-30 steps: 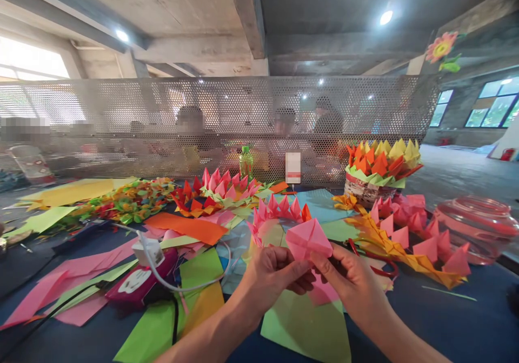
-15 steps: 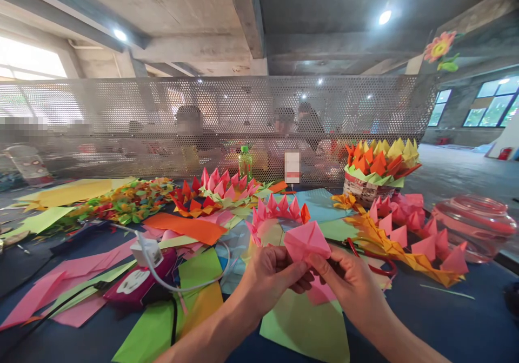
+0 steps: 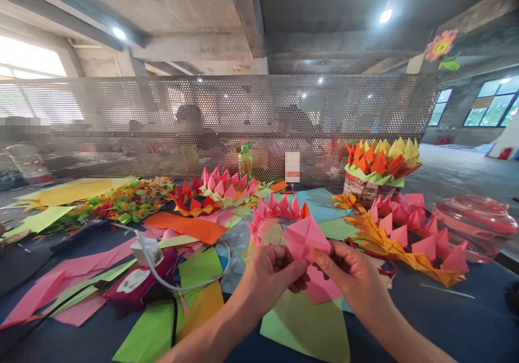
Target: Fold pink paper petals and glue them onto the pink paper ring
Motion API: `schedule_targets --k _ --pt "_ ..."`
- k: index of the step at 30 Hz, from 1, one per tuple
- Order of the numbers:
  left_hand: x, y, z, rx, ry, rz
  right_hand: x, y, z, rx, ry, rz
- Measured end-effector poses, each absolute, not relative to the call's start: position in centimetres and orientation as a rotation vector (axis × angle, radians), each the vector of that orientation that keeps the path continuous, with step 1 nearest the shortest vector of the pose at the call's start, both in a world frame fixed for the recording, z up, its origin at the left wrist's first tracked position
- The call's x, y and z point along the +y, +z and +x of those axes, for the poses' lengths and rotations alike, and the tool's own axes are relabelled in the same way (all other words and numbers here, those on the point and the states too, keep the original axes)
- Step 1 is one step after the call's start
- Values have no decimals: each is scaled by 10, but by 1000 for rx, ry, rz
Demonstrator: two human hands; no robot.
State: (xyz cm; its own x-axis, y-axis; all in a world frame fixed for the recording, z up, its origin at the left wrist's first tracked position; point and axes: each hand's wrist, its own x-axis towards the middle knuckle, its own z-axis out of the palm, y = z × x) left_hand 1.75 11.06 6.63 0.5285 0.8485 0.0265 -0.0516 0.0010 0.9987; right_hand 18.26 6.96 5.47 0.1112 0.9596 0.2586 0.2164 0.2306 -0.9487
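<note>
Both hands pinch a folded piece of pink paper (image 3: 307, 237) from its two lower sides, raised above the table. My left hand (image 3: 273, 271) is closed on its lower left edge, thumb in front. On the lower right, my right hand (image 3: 344, 268) grips it between thumb and fingers. Creases cross the paper's face. Below the hands lie a flat pink sheet (image 3: 322, 286) and a pale green sheet (image 3: 306, 325). Just behind the held paper stands a curved row of pink folded points (image 3: 279, 207) with one orange point at its right end.
At right are a pink and orange folded-paper chain (image 3: 425, 244), red-handled scissors (image 3: 389, 268) partly hidden, a clear jar (image 3: 474, 228) and a paper-flower basket (image 3: 367, 187). At left a purple power strip (image 3: 140, 284) carries a white cable. A perforated metal screen (image 3: 162, 103) rises behind.
The pink paper has tipped more upright, its top corner shifting slightly up and left. My right hand has turned a little around its edge; my left hand has hardly moved.
</note>
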Motion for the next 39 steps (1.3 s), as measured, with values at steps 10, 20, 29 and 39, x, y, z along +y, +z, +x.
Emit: schedule_targets --k 10,20,29,39 --pt "107 62 16 701 880 1464 67 55 183 -1443 876 -1183" --pt "110 55 18 714 930 1468 67 60 177 -1357 1010 -1096" --pt "76 56 9 616 679 2249 67 65 189 -1333 1114 -1103" --pt "78 60 -18 394 833 3155 46 38 207 -1620 1219 -1441"
